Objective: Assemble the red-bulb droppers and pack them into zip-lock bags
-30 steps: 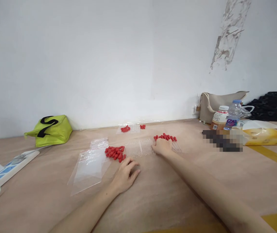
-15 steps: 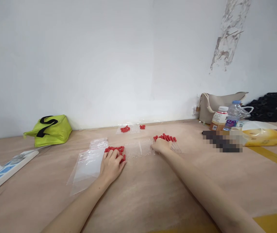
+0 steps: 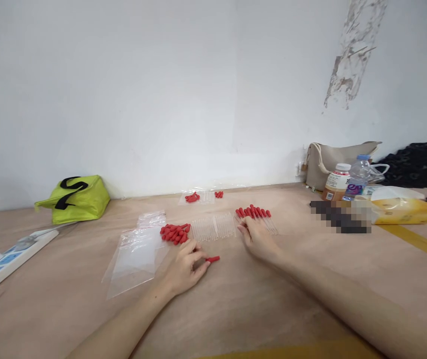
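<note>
Red bulb point(image 3: 214, 259) in the nearly closed left grip point(image 3: 186, 268), right grip point(image 3: 260, 240) by clear tubes point(image 3: 272, 227), closure unclear

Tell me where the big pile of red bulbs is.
In the head view, the red pile lies left of centre, between the clear plastic bags and the row of clear tubes, just beyond the left hand.

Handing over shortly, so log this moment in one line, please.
left hand: holds red bulb | right hand: at red-topped clear tubes, grip unclear | bare tubes: farther back, between hands | bulb pile: left of those
</note>
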A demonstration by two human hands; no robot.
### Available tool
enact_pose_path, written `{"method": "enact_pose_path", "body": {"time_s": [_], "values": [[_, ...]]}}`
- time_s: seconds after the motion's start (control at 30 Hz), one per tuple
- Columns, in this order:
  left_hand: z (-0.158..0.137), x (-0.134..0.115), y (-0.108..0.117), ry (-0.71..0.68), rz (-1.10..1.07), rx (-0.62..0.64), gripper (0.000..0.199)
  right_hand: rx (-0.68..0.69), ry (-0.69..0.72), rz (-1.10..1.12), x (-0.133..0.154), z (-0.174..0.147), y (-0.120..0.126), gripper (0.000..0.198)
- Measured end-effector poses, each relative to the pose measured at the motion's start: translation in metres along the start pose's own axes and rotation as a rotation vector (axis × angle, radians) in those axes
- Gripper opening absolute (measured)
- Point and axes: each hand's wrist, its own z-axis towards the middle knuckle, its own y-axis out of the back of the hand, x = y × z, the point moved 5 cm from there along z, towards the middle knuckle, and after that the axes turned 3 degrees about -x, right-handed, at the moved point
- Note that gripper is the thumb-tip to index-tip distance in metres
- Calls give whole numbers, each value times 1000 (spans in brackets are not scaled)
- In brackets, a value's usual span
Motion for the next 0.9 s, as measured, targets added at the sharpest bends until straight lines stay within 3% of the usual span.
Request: {"method": "enact_pose_path", "body": {"time_s": [0.27,0.37,0.53,0.9], "values": [[-2,0,-11,73,-110,86,17,150,273,22,21,-35,-5,15],[-1,1,-16,97,-107,62,26,143,278,26,22,-37,-5,12],[4,2,-26,109,-174,77,19,168,263,67,21,-38,-8,15],[1,0,-24,169,-82,-12,12,148,278,179,27,-38,-10,22]]}}
